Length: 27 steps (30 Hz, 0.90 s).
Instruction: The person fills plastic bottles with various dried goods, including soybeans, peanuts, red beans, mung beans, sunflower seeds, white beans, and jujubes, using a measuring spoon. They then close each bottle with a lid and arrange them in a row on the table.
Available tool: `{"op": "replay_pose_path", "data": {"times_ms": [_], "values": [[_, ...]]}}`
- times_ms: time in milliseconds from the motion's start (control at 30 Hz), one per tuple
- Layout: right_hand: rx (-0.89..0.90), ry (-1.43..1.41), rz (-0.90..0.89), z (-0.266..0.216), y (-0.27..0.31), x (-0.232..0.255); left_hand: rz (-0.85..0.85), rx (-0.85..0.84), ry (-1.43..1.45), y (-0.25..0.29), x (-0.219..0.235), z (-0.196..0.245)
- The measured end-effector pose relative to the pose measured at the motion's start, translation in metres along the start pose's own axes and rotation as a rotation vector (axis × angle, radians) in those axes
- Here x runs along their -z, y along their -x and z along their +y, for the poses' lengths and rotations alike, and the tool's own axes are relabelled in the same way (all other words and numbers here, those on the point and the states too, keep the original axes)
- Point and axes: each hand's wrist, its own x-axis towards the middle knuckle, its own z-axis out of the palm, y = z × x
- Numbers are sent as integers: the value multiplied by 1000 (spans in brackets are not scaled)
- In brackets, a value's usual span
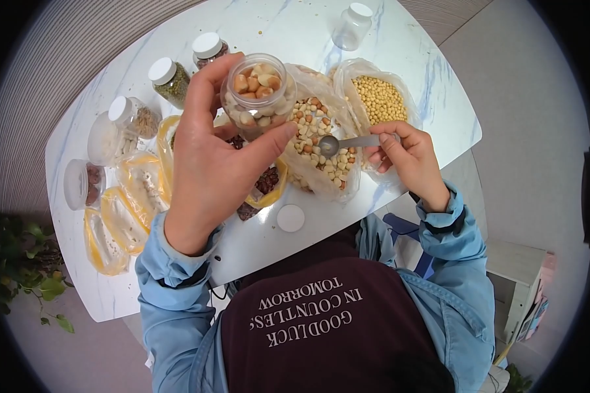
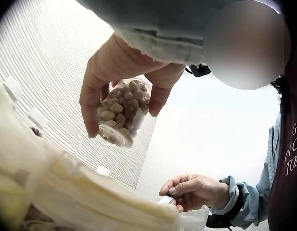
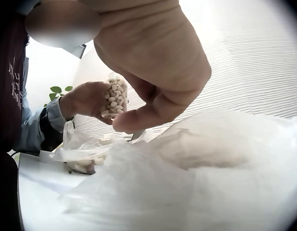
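Observation:
In the head view the left hand (image 1: pixel 217 154) grips an uncapped clear jar (image 1: pixel 258 98) of pale and reddish-brown nuts, raised over the table with its mouth toward the camera. The right hand (image 1: pixel 408 157) pinches the handle of a grey measuring spoon (image 1: pixel 330 145), whose bowl is over an open plastic bag of nuts (image 1: pixel 337 171). The left wrist view shows the same jar (image 2: pixel 120 109) between the thumb and fingers of the left hand (image 2: pixel 124 65). In the right wrist view the right hand (image 3: pixel 155 57) hides most of the spoon.
Beyond the right hand lies a bag of yellow beans (image 1: pixel 378 99). An empty capped jar (image 1: pixel 352 27) stands at the far edge, a white lid (image 1: pixel 290 218) near the close edge. Several filled jars, one with green contents (image 1: pixel 170 82), and yellow-edged bags (image 1: pixel 126 219) occupy the left side.

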Motion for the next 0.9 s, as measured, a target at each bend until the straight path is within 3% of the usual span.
{"op": "replay_pose_path", "data": {"times_ms": [400, 900], "values": [[105, -53, -9, -11, -1, -23, -2, 18, 6, 0, 1, 1], [439, 444, 1, -18, -1, -37, -1, 21, 12, -1, 1, 1]]}}
